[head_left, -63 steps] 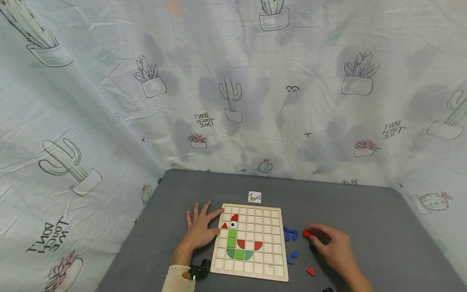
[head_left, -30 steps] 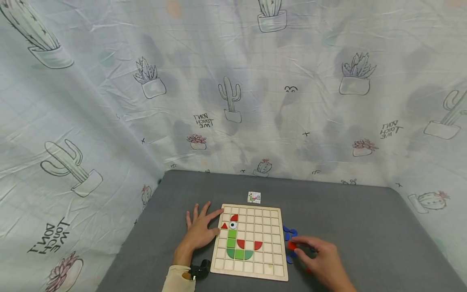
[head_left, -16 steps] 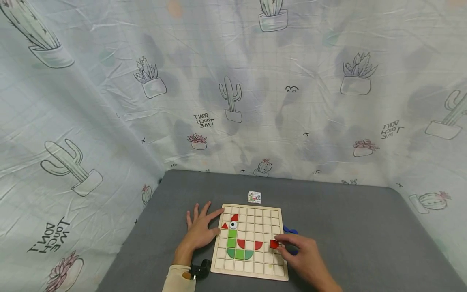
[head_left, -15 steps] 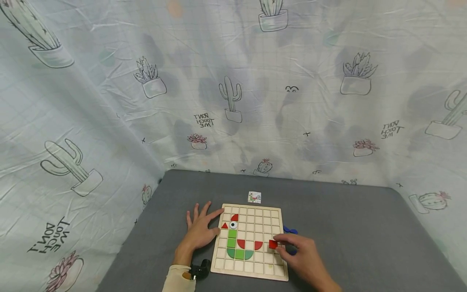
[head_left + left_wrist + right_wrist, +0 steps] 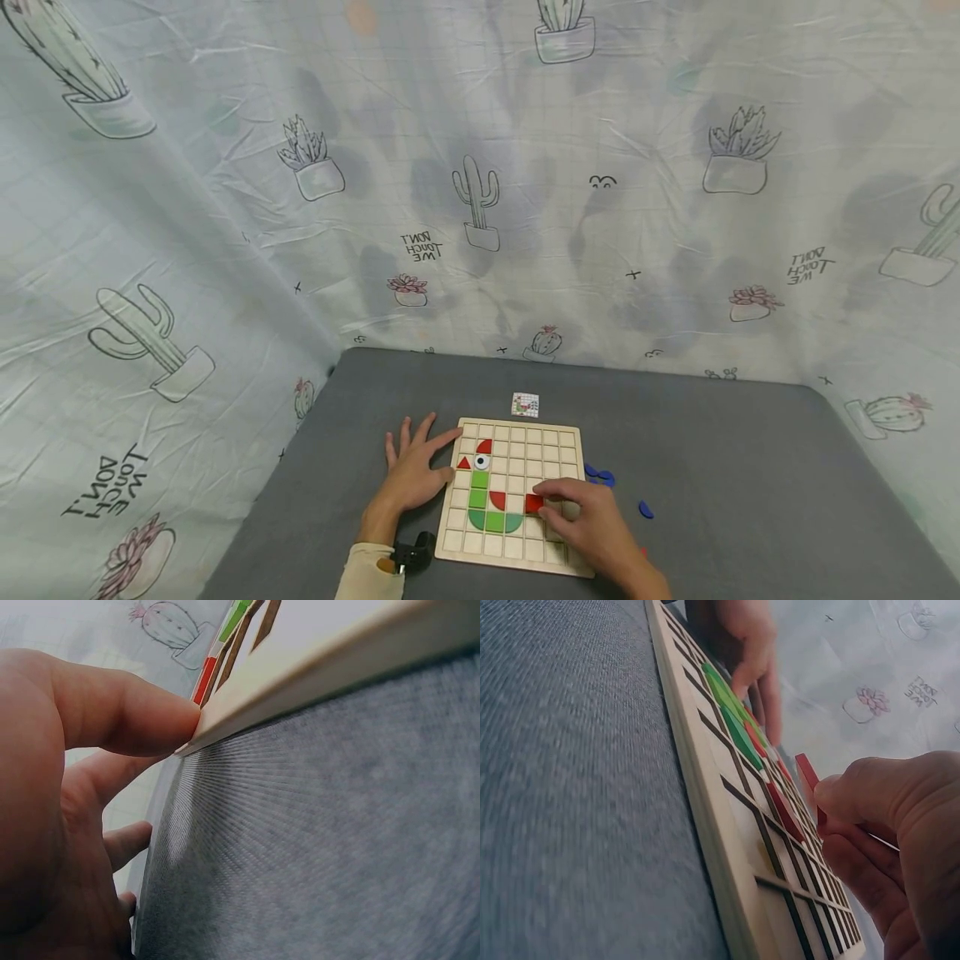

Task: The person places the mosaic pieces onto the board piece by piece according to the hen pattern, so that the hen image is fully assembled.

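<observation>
Your right hand (image 5: 588, 518) has carried the pinched red tile (image 5: 808, 777) leftward, likely light, stiff, best held by edges, while your spread left hand (image 5: 411, 475) touches the board (image 5: 534, 454).

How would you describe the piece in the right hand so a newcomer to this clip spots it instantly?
A pale wooden grid board lies on the gray table. Over the board's right half, the right hand pinches a small, flat red piece. Unlike the red quarter-round lying in a cell nearby, it is held up, not set into the grid.
</observation>
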Demonstrator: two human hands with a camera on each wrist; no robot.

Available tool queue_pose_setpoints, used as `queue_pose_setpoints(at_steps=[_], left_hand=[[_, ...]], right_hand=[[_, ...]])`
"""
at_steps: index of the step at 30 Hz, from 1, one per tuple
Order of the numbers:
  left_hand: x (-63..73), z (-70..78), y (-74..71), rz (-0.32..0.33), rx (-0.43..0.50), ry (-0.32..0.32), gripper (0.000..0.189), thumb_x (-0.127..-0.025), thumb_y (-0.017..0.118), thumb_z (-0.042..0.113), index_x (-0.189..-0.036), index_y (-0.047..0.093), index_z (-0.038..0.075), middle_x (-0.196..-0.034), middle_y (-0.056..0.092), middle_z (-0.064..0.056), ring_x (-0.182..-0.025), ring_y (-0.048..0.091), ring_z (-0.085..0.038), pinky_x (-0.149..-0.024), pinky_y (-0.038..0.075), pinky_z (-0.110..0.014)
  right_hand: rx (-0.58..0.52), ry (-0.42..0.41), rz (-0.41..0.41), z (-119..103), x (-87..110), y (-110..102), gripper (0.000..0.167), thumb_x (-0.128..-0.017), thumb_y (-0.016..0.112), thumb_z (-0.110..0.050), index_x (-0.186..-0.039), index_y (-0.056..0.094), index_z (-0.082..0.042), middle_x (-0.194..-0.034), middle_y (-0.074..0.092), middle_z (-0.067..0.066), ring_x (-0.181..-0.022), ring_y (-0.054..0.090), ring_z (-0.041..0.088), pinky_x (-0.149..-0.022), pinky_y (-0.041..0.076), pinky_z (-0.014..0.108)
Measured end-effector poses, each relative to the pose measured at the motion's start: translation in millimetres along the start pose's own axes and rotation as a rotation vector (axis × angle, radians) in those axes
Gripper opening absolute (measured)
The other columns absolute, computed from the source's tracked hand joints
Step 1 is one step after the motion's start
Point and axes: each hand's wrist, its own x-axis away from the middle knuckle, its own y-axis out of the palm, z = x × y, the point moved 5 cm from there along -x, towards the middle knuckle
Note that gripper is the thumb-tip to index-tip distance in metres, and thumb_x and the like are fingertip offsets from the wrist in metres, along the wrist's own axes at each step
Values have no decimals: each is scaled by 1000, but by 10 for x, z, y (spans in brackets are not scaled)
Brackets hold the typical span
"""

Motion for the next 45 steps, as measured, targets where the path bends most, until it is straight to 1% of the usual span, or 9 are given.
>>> queue_pose_setpoints(at_steps=[8, 14, 18, 23, 26, 31, 37, 42, 45], left_hand=[[-9, 0, 3, 6, 3, 4, 66, -90, 72, 13, -154, 66, 25, -179, 29, -22, -168, -1, -57, -127, -13, -78], [-9, 3, 2, 9, -1, 1, 66, -89, 72, 14, -154, 66, 25, -179, 30, -22, -168, 0, -56, -127, -13, -78], [-5, 8, -1, 6, -1, -1, 66, -89, 72, 14, -154, 66, 24, -179, 30, -22, -168, 0, -57, -127, -13, -79], [-9, 5, 1, -2, -7, -9, 66, -91, 72, 15, -155, 65, 25, -179, 29, -21, -168, -1, -55, -128, -13, -77], [-17, 8, -9, 4, -7, 1, 66, -90, 72, 14, -155, 66, 25, -179, 29, -22, -168, 0, -57, -127, -13, -78], [-12, 7, -15, 2, 0, 1, 66, -90, 72, 14, -154, 66, 26, -179, 29, -21, -168, -1, -56, -127, -14, -78], [-10, 1, -16, 1, 9, -3, 67, -89, 73, 13, -154, 66, 27, -179, 29, -21, -168, -1, -56, -127, -14, -78], [-10, -2, -10, 1, 7, -6, 67, -89, 73, 14, -154, 66, 27, -179, 29, -21, -168, -1, -56, -127, -14, -77], [-12, -5, -9, 4, 8, -6, 67, -89, 73, 14, -154, 67, 26, -179, 29, -21, -168, -1, -56, -127, -14, -77]], right_hand=[[-13, -18, -35, -15, -88, 118, 28, -90, 87, -3, -111, 85, -21, -109, 82, -13, -104, 77, 7, -90, 65, 30], [-13, -23, -101, -43, -145, 191, 26, -93, 85, -3, -111, 85, -21, -109, 82, -13, -105, 76, 7, -91, 65, 30], [12, -62, -130, -81, -177, 231, 26, -92, 84, -1, -111, 85, -18, -109, 82, -10, -104, 75, 5, -91, 65, 30], [79, -109, -137, -120, -197, 275, 28, -89, 85, 1, -110, 85, -17, -109, 82, -9, -101, 74, 4, -87, 65, 27], [110, -114, -130, -127, -205, 288, 29, -88, 86, 1, -111, 85, -16, -109, 82, -8, -101, 74, 4, -86, 65, 27], [117, -110, -117, -124, -208, 292, 28, -87, 87, 0, -112, 84, -15, -110, 82, -7, -100, 73, 3, -86, 65, 28], [91, -83, -75, -118, -167, 197, 27, -86, 87, -1, -111, 85, -13, -109, 83, -7, -100, 76, 6, -88, 66, 32], [53, 0, -53, -48, -62, 32, 26, -89, 89, -8, -114, 85, -16, -111, 83, -11, -106, 78, 9, -92, 66, 34], [32, 31, -32, 21, 42, -88, 28, -89, 90, -12, -116, 85, -19, -113, 83, -11, -106, 79, 9, -89, 67, 34]])
